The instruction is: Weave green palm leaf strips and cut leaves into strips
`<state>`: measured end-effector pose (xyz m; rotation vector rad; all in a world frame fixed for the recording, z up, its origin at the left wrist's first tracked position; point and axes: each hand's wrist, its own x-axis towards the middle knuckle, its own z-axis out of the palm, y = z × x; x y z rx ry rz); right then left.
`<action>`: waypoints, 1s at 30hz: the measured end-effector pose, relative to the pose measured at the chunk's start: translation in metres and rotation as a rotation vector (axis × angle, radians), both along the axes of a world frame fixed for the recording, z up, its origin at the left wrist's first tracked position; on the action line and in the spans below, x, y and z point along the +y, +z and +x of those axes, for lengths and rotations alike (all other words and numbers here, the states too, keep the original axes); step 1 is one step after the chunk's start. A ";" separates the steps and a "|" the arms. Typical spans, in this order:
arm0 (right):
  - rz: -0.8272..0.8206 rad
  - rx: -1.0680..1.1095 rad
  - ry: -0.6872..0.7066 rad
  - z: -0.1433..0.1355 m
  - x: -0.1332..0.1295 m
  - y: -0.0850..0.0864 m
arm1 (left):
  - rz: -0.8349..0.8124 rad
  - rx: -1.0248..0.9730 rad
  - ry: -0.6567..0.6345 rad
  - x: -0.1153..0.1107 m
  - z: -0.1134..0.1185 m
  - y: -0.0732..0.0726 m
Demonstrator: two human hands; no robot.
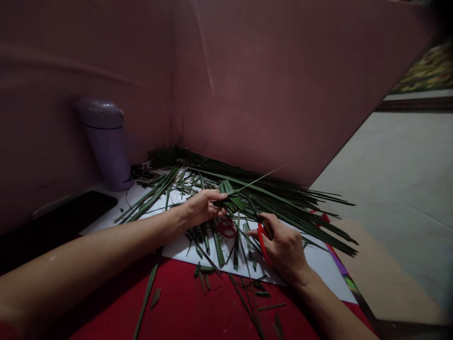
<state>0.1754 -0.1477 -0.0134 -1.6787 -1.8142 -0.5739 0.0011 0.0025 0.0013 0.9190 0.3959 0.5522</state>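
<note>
Between the thumb and fingers of my left hand (204,207) is pinched a small folded piece of green leaf strips (234,200), with one thin strand sticking out to the upper right. My right hand (285,245) is closed around red-handled scissors (262,243), just right of and below the leaf piece. The scissor blades are dark and hard to make out against the leaves. A red ring-shaped thing (226,228) lies among the cuttings below my left hand. White paper (314,264) under both hands is strewn with cut leaf bits.
Long green leaves (283,203) are heaped along the pink wall (262,85). A purple tumbler (109,146) stands back left, with a dark flat object (85,210) before it. Several scraps lie on red cloth (177,302) in front. Pale tiled floor (399,160) shows at right.
</note>
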 end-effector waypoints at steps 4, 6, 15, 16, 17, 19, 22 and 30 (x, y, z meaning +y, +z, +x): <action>-0.003 -0.013 0.011 0.000 0.000 0.000 | -0.016 0.030 -0.012 -0.004 0.000 0.001; -0.012 -0.008 0.010 0.001 0.000 -0.001 | -0.016 0.033 -0.021 -0.006 0.000 0.001; -0.007 -0.035 0.030 0.002 0.002 -0.003 | 0.041 0.031 -0.121 -0.014 0.001 -0.001; -0.005 -0.036 0.033 0.002 0.002 -0.003 | 0.045 0.026 -0.132 -0.015 0.001 -0.001; -0.004 -0.037 0.036 0.002 0.002 -0.003 | 0.046 0.021 -0.137 -0.015 0.001 -0.001; -0.003 -0.041 0.045 0.002 0.001 -0.003 | 0.046 0.019 -0.139 -0.016 0.001 -0.001; 0.002 -0.043 0.061 0.003 -0.001 -0.003 | 0.046 0.023 -0.137 -0.017 0.001 -0.001; 0.006 -0.010 0.092 0.004 -0.001 -0.002 | 0.070 0.007 -0.142 -0.018 0.002 -0.002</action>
